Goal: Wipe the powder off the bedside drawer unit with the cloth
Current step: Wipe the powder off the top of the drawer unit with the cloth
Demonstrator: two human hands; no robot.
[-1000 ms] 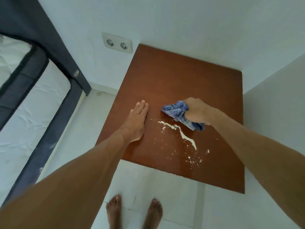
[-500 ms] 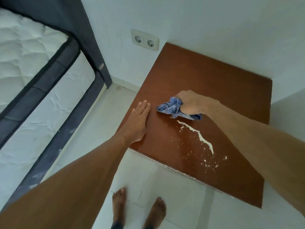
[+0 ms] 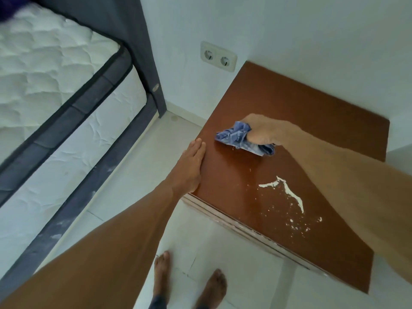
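White powder (image 3: 289, 194) lies on the glossy reddish-brown top of a bedside drawer unit (image 3: 312, 112). It forms a thin bent line, like an open angle, in the front half of the top. Loose specks are scattered from it toward the front edge.

A crumpled blue cloth (image 3: 233, 137) rests on the same top, behind and to the left of the powder and clearly apart from it. The person's right hand (image 3: 265, 130) grips the cloth in a closed fist, with the fingers curled around the bunched fabric. Most of the cloth sticks out to the left of the fist. The right forearm reaches in from the lower right, passing over the right side of the top.

The left hand (image 3: 191, 168) lies flat on the left edge of the unit, near its front left corner. Its fingers are straight and held together, and it holds nothing.

The unit stands against a white wall (image 3: 312, 30). A double wall socket (image 3: 218, 56) is mounted on that wall, just left of the unit's back corner. Pale floor tiles (image 3: 133, 166) lie to the left and in front. The person's two bare feet (image 3: 161, 273) stand on them, in front of the unit. Across a strip of floor to the left is a bed with a white quilted mattress (image 3: 51, 70) and a dark grey frame (image 3: 142, 52).
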